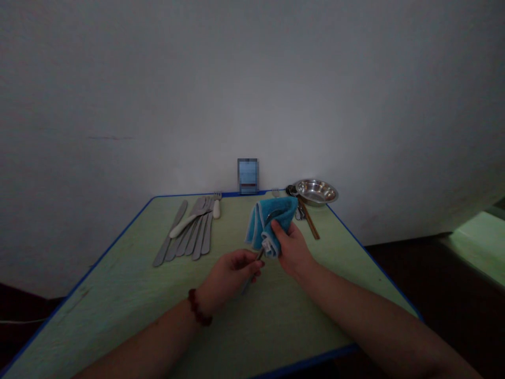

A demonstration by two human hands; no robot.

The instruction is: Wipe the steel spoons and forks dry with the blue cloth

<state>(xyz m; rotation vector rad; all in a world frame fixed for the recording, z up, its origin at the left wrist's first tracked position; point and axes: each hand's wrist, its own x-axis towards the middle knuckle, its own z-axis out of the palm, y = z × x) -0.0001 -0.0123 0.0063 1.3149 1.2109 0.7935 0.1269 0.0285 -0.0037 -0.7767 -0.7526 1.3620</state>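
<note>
My left hand [232, 276] grips the handle of a metal utensil [245, 286], which runs up into a folded turquoise terry towel [268, 223]. My right hand [290, 247] is shut around that towel, pressing it over the utensil's far end. A shiny metal part [274, 215] shows in the towel's fold, but the cloth hides its shape. Both hands are close together above the middle of the green table [118, 300]. A row of several steel knives and forks [189, 231] lies to the left of my hands.
A stainless steel bowl [315, 192] stands at the far right corner of the table, beside a wooden-handled utensil [309, 218] and some dark metal pieces. A blurred blue card [248, 176] leans on the white wall behind the table's blue-edged back.
</note>
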